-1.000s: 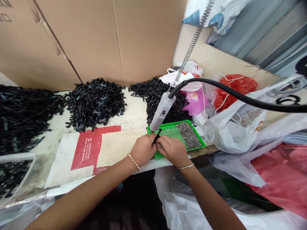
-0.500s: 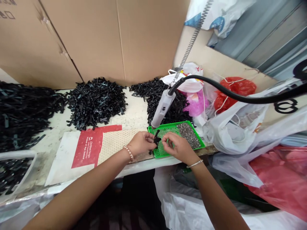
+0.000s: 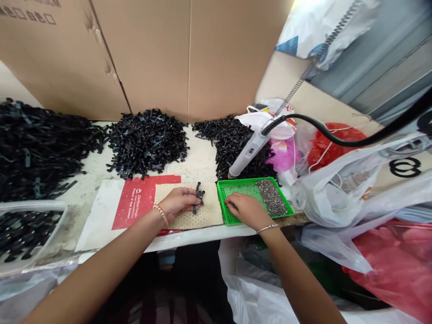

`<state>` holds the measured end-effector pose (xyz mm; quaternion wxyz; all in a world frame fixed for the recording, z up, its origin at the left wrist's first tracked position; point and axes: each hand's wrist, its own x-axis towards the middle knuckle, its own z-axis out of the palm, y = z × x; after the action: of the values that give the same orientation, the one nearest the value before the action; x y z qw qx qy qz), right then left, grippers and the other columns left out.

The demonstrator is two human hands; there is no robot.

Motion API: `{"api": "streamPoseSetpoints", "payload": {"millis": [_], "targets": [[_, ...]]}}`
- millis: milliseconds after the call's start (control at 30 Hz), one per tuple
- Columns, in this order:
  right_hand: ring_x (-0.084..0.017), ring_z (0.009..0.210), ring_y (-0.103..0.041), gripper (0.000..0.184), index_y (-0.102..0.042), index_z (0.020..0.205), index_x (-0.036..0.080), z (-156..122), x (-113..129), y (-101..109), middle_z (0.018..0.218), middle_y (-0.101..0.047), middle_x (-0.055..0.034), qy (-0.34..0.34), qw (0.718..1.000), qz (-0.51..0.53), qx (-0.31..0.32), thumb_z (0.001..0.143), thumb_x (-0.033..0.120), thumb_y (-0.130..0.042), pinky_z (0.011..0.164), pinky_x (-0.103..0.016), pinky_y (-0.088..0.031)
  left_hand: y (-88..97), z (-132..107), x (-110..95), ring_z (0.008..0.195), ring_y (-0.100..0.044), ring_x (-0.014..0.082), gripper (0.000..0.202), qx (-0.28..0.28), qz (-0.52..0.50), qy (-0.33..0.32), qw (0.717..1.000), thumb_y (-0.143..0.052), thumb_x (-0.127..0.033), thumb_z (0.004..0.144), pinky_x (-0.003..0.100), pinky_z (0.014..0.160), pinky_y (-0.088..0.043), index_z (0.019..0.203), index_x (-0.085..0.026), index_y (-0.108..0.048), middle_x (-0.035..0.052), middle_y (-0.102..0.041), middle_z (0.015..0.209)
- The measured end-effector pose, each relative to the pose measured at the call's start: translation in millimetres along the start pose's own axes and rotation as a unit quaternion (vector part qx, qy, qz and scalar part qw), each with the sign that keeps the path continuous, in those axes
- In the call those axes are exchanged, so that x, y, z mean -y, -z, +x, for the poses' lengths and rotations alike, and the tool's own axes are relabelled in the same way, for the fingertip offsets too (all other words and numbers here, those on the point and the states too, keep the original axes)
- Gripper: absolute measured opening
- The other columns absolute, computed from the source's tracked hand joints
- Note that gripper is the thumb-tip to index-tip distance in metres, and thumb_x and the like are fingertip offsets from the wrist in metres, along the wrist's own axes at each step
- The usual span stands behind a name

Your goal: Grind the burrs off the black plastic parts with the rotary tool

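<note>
My left hand (image 3: pixel 177 201) pinches a small black plastic part (image 3: pixel 199 196) and holds it over the beige honeycomb mat (image 3: pixel 209 213). My right hand (image 3: pixel 246 209) rests inside the green mesh tray (image 3: pixel 253 183), fingertips down on the tray floor at its left side. Whether it grips anything is hidden. A heap of tiny grey screws (image 3: pixel 272 198) fills the tray's right half. A white powered screwdriver (image 3: pixel 248 152) hangs on a black hose just behind the tray, tip down, apart from both hands.
Piles of black plastic parts (image 3: pixel 146 141) lie across the back of the table, more at far left (image 3: pixel 33 144) and behind the tray (image 3: pixel 236 141). A clear bin (image 3: pixel 30 229) sits front left. Cardboard boxes (image 3: pixel 151 54) wall the back. Plastic bags (image 3: pixel 354 180) crowd the right.
My hands have separated: the left carried the black part leftward off the tray onto the mat, and the right dropped onto the tray floor. The view shifted slightly left.
</note>
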<state>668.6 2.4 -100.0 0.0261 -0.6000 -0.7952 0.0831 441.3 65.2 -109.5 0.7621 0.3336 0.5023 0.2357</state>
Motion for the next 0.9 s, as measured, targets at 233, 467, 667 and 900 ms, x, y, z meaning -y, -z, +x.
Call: {"api": "streamPoseSetpoints", "payload": {"millis": [233,467,667,900], "targets": [[-0.02,0.093,-0.061,0.031,-0.063,0.108,0.016,-22,-4,-4,0.105,-0.064,-0.0069,-0.04,0.997,0.07,-0.021,0.083,0.003,-0.048,0.08,-0.03,-0.047,0.2,1,0,0.06,-0.063,0.0106,0.022,0.017,0.004,-0.005,1.0,-0.075,-0.004,0.059,0.021,0.062,-0.053,0.077,-0.011,-0.064,0.0034,-0.068,0.066],[-0.02,0.088,-0.061,0.042,-0.062,0.118,0.019,-34,0,-13,0.108,-0.06,-0.0083,-0.032,0.999,0.022,-0.017,0.082,0.003,-0.047,0.077,-0.031,-0.049,1.9,3,1,0.061,-0.063,0.0117,0.02,0.021,0.0,-0.004,1.0,-0.074,-0.004,0.059,0.02,0.06,-0.053,0.074,-0.012,-0.064,0.0037,-0.068,0.065],[-0.019,0.08,-0.061,0.043,-0.063,0.119,0.023,-31,5,-11,0.107,-0.06,-0.008,-0.03,0.999,-0.033,-0.001,0.084,0.004,-0.046,0.073,-0.028,-0.049,0.9,2,2,0.061,-0.064,0.0123,0.021,0.009,0.0,-0.007,1.0,-0.074,-0.003,0.059,0.02,0.058,-0.053,0.074,-0.012,-0.063,0.0041,-0.068,0.065],[-0.019,0.076,-0.061,0.04,-0.067,0.112,0.021,-36,4,-16,0.103,-0.061,-0.0088,-0.024,0.999,-0.016,-0.029,0.083,0.003,-0.047,0.069,-0.029,-0.05,0.9,2,3,0.06,-0.063,0.0113,0.021,0.003,0.002,-0.019,1.0,-0.075,-0.005,0.058,0.019,0.057,-0.052,0.073,-0.013,-0.063,0.0034,-0.068,0.065]]}}
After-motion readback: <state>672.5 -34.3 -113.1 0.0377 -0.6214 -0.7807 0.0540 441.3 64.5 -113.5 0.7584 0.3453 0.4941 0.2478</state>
